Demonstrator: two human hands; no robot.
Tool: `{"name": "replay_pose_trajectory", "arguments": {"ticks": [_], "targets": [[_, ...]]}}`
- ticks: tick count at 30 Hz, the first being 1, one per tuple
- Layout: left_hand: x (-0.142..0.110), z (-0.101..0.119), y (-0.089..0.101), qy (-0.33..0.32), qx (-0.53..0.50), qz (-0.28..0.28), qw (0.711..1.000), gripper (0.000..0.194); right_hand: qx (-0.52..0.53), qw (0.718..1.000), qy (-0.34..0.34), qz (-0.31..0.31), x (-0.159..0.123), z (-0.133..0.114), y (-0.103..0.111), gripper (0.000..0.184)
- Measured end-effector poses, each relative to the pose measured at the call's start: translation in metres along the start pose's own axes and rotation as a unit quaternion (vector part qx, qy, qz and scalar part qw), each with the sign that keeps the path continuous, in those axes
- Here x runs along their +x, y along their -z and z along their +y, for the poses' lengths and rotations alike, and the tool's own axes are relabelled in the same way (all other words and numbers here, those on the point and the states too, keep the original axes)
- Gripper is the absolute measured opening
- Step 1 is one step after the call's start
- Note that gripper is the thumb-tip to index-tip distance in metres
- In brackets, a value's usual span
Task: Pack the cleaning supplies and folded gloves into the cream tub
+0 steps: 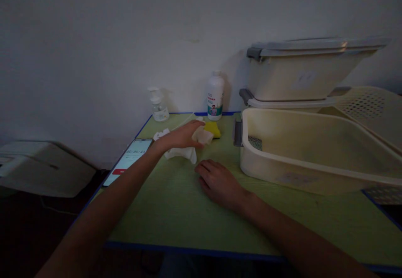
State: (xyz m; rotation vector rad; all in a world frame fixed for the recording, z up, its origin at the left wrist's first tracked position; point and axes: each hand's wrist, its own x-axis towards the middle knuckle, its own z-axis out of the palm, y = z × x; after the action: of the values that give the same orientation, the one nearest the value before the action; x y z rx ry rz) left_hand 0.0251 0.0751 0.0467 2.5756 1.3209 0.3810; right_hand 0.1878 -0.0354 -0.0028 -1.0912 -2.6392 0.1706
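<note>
In the head view, the left hand [183, 135] has its grip closed around a blurred pale object [204, 136] beside the yellow pad [213, 129]; thumb and fingers oppose, probably to keep it from slipping. The right hand [220, 182] rests loosely curled on the tabletop [163, 215] near the tub [276, 171], grip released, perhaps to support the forearm. A white sheet [191, 155] lies within easy reach.

"00:06:44" on the phone [129, 160].

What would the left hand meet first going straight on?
Probably the yellow sponge-like pad, just beyond the left hand and the pale piece it seems to hold; exact depth is unclear.
</note>
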Motion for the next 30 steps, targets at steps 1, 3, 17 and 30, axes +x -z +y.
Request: {"name": "replay_pose_trajectory", "arguments": {"ticks": [1, 3, 17, 30], "targets": [[0.011, 0.005, 0.002, -0.015, -0.043, -0.001, 0.999, 0.066, -0.002, 1.0, 0.0, 0.0, 0.0, 0.0, 0.0, 0.017], [0.034, 0.015, 0.0, -0.011, -0.095, 0.009, 0.995, 0.061, -0.005, 1.0, 0.002, 0.0, 0.0, 0.001, -0.001, 0.017], [0.065, 0.006, -0.041, 0.042, -0.223, 0.119, 0.966, 0.047, -0.019, 1.0, 0.016, -0.003, -0.002, 0.0, 0.002, 0.019], [0.154, 0.011, -0.037, 0.257, -0.318, 0.28, 0.869, 0.034, -0.004, 1.0, 0.011, -0.005, -0.003, 0.0, 0.002, 0.015]]}}
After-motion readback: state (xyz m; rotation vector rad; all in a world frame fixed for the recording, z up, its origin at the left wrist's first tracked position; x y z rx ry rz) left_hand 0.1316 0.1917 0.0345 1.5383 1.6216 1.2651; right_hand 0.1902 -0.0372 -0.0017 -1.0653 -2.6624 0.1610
